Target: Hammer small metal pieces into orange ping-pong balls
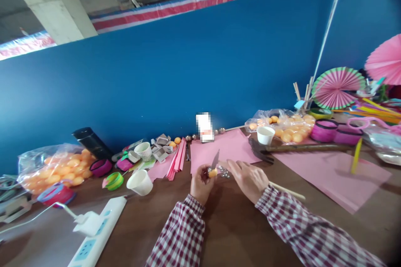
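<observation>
My left hand [201,182] is closed around a small orange ball [212,172]. A pointed metal blade [216,158] rises just above the ball; whether it sticks into the ball or is gripped with it, I cannot tell. Several small shiny silver beads [223,172] lie between my two hands, near the edge of a pink paper sheet [225,150]. Over to their right, my right hand [249,178] reaches in with its fingers stretched out, fingertips close to the beads. I see nothing held in it. A pale wooden stick [288,191] lies by the right wrist.
A hammer [300,148] lies to the right across pink paper. Bags of orange balls [64,169] stand at both sides. White paper cups [140,182], a black cylinder [93,144] and a power strip [103,225] are left. A blue partition [156,79] closes the back.
</observation>
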The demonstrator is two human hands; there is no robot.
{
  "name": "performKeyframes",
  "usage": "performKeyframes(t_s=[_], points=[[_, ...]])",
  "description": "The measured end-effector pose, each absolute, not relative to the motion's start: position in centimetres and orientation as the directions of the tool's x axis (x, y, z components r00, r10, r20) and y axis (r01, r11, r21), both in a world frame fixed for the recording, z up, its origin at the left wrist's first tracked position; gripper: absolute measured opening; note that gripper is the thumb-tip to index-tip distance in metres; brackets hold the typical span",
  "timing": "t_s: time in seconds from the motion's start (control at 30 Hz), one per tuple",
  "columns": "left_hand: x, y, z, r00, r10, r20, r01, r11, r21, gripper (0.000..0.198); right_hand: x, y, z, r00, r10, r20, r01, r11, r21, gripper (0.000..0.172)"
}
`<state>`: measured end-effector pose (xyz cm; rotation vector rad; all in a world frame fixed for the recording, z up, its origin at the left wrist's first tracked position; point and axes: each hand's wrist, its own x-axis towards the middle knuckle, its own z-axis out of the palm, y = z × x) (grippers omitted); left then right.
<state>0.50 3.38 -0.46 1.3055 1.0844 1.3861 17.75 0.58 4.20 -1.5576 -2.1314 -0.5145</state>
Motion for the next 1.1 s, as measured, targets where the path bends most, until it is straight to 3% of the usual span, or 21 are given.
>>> performKeyframes(t_s=[0.73, 1.1], points=[[0.51, 3.22, -0.33, 0.0, 0.985, 0.172, -0.041, -0.172, 0.984, 0.041, 17.91, 0.36, 4.84, -0.223, 0.817, 0.532, 0.967, 0.255, 0.014, 0.029], [0.64, 3.05, 0.32, 0.013, 0.98, 0.197, -0.148, -0.193, 0.97, 0.043, 18.38, 0.51, 4.82, -0.192, 0.834, 0.518, 0.969, 0.245, -0.036, 0.031]])
